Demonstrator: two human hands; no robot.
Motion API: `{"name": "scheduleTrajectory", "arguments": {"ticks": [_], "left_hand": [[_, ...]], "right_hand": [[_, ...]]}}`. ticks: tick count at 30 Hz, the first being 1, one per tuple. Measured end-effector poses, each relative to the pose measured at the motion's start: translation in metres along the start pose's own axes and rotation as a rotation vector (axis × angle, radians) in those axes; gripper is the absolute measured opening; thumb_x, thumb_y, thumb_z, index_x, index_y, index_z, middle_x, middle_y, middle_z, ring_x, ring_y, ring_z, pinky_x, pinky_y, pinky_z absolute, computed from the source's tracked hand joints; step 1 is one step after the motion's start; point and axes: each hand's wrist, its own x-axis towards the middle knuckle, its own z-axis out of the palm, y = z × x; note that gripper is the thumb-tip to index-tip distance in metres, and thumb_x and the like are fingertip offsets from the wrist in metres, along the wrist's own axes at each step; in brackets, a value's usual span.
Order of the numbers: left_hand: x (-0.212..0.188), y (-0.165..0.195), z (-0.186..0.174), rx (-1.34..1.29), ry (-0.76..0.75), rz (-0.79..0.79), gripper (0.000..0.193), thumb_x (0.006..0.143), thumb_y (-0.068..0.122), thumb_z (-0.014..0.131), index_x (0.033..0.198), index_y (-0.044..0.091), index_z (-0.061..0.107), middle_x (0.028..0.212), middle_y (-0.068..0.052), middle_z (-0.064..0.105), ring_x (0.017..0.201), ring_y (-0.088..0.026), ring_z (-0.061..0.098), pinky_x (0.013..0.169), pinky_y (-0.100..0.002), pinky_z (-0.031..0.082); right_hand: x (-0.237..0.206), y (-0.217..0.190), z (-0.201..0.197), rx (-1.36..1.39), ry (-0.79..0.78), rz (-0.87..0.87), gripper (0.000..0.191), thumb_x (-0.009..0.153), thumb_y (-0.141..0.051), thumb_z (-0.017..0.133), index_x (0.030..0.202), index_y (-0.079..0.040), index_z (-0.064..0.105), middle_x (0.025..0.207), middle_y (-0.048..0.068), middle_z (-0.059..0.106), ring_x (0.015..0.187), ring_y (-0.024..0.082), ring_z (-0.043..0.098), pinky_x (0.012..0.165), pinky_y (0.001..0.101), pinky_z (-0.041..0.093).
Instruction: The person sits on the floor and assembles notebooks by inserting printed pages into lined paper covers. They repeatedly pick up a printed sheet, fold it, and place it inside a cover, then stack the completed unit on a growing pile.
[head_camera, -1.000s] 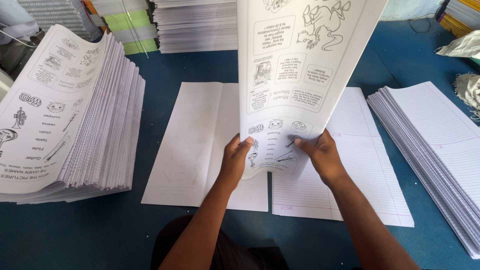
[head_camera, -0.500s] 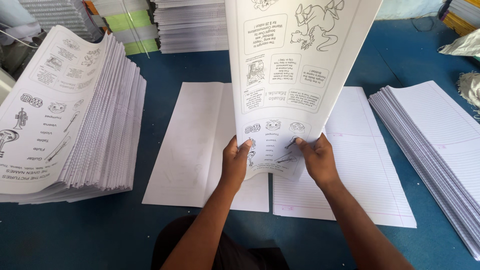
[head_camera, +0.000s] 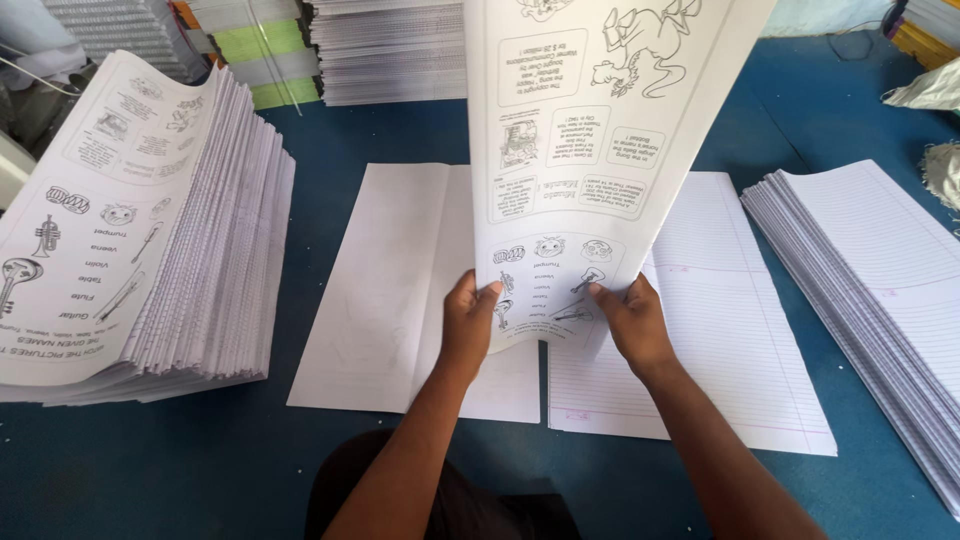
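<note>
Both of my hands hold up a large white printed sheet (head_camera: 590, 130) with line drawings and text boxes; it rises out of the top of the view. My left hand (head_camera: 470, 320) pinches its near left edge, my right hand (head_camera: 628, 320) its near right edge. Under the sheet, on the blue table (head_camera: 150, 460), lie a blank folded white sheet (head_camera: 390, 290) on the left and a ruled sheet (head_camera: 720, 330) on the right.
A tall pile of printed sheets (head_camera: 140, 230) stands at the left. A stack of ruled paper (head_camera: 880, 290) lies at the right edge. More paper stacks (head_camera: 390, 50), one with green edges (head_camera: 265, 60), line the far side.
The held sheet has shifted slightly and my hands have come a little closer together at its near edge. The sheets on the table have not moved.
</note>
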Motion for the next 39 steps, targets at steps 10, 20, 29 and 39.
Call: {"name": "scheduleTrajectory", "arguments": {"ticks": [10, 20, 29, 39], "left_hand": [[-0.004, -0.008, 0.004, 0.011, -0.064, -0.091, 0.033, 0.099, 0.015, 0.054, 0.124, -0.002, 0.066, 0.111, -0.014, 0.075, 0.100, -0.018, 0.070, 0.089, -0.034, 0.056], [0.001, -0.015, 0.001, -0.018, -0.082, -0.039, 0.034, 0.098, 0.013, 0.055, 0.126, -0.002, 0.064, 0.114, -0.013, 0.074, 0.104, -0.018, 0.070, 0.093, -0.034, 0.055], [0.001, -0.021, 0.000, 0.007, -0.070, -0.091, 0.034, 0.098, 0.012, 0.055, 0.128, -0.001, 0.064, 0.114, -0.013, 0.074, 0.104, -0.018, 0.069, 0.092, -0.034, 0.054], [0.000, -0.035, 0.000, 0.191, 0.016, -0.094, 0.034, 0.096, 0.012, 0.055, 0.128, 0.004, 0.065, 0.113, -0.010, 0.075, 0.104, -0.017, 0.069, 0.092, -0.031, 0.052]], "right_hand": [[-0.003, 0.007, 0.004, -0.034, 0.023, -0.021, 0.036, 0.097, -0.015, 0.061, 0.129, 0.001, 0.056, 0.121, 0.016, 0.070, 0.116, 0.024, 0.065, 0.099, 0.0388, 0.052], [0.001, 0.007, 0.003, -0.067, 0.034, 0.022, 0.037, 0.097, -0.014, 0.060, 0.130, 0.001, 0.054, 0.120, 0.017, 0.071, 0.113, 0.025, 0.067, 0.098, 0.0383, 0.052], [0.003, 0.027, 0.006, -0.119, 0.029, 0.055, 0.035, 0.097, -0.014, 0.060, 0.129, 0.000, 0.056, 0.121, 0.017, 0.070, 0.116, 0.025, 0.066, 0.101, 0.0387, 0.052], [-0.003, 0.055, 0.006, -0.244, 0.018, 0.112, 0.039, 0.098, -0.017, 0.059, 0.132, 0.000, 0.055, 0.122, 0.019, 0.070, 0.115, 0.028, 0.066, 0.101, 0.0398, 0.049]]}}
